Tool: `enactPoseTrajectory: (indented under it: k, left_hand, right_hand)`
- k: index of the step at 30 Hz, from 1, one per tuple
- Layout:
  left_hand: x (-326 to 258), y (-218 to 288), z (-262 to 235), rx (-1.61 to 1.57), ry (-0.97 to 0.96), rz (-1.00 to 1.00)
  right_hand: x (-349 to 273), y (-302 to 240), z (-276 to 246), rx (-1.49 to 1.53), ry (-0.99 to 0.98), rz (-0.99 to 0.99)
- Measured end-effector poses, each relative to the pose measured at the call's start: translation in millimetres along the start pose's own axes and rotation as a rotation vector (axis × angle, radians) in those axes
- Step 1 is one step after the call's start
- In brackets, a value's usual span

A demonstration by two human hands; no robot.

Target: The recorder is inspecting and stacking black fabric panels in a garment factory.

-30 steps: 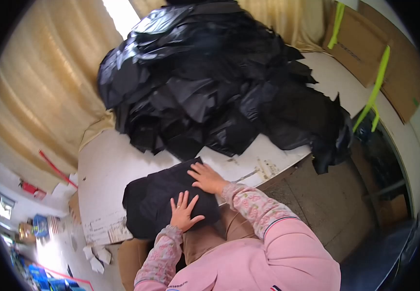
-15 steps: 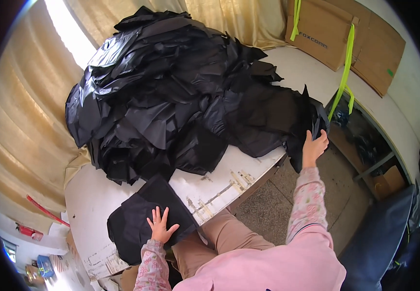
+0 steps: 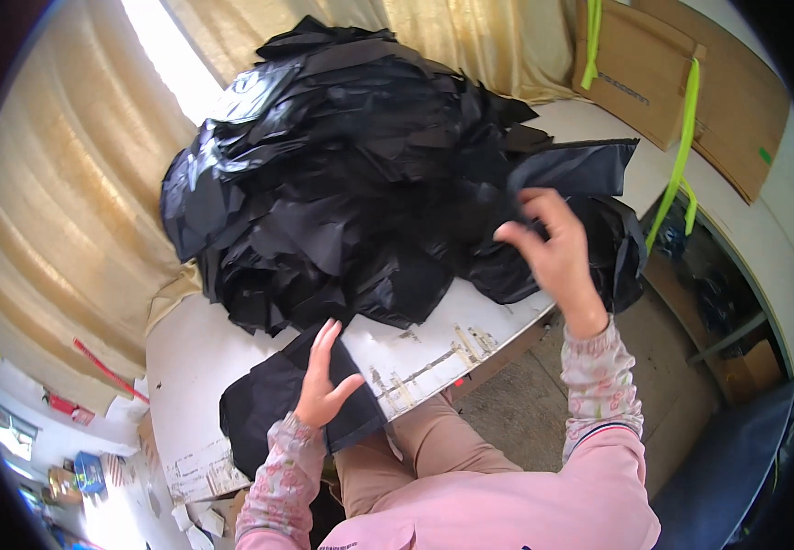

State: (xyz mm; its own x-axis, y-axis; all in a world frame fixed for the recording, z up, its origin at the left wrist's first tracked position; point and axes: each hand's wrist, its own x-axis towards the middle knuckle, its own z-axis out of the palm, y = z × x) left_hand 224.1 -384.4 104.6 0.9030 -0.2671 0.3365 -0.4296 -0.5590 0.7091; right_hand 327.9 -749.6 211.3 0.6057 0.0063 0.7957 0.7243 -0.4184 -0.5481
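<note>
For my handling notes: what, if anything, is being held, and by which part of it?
Blur hides whether the right grip holds the raised black sheet; if so, near its left end. The left grip, open by the black stack, holds nothing.

L hand (image 3: 322, 390) is near-left, fingers (image 3: 325, 344) straight, close tog. & pointing far, thumb (image 3: 347, 386) out to the right, w/ L forearm (image 3: 281, 478) angled far-right, while R hand (image 3: 556, 249) is farther out on the right, a bit blurred, fingers (image 3: 551, 211) curved left, thumb (image 3: 520, 238) apart, R wrist (image 3: 587, 316) bent slightly left, R forearm (image 3: 602, 378) extended far.
</note>
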Motion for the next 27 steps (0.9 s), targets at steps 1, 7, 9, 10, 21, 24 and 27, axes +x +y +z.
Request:
enactPoseTrajectory:
  k: [1, 7, 9, 10, 21, 24, 27]
  left_hand:
    - [15.7, 19.7, 3.1, -0.08, 0.026, 0.07]
    - [48.3, 65.7, 19.5, -0.616, 0.131, 0.123]
    - [40.7, 68.3, 17.9, -0.868, 0.273, 0.028]
    - [38.4, 70.9, 17.0, -1.009, 0.332, -0.112]
    - [30.0, 95.8, 0.8, -1.22, 0.793, -0.238]
    - [24.5, 94.7, -3.2, -1.233, 0.806, -0.178]
    - [18.2, 85.7, 2.7, -1.219, 0.689, -0.207]
  right_hand:
    - [0.7, -21.7, 14.8, 0.025, -0.095, -0.083]
    - [-26.3, -93.1, 90.8, 0.469, -0.601, -0.26]
    - [-40.1, -99.8, 102.7, 0.521, -0.443, -0.138]
    - [-48.5, -101.6, 106.3, 0.494, -0.294, -0.079]
    - [-142.3, -83.2, 139.3, 0.481, -0.427, 0.488]
    - [-132.0, -80.6, 132.6, 0.51, -0.205, 0.543]
    - [-115.6, -71.9, 122.0, 0.634, -0.138, 0.574]
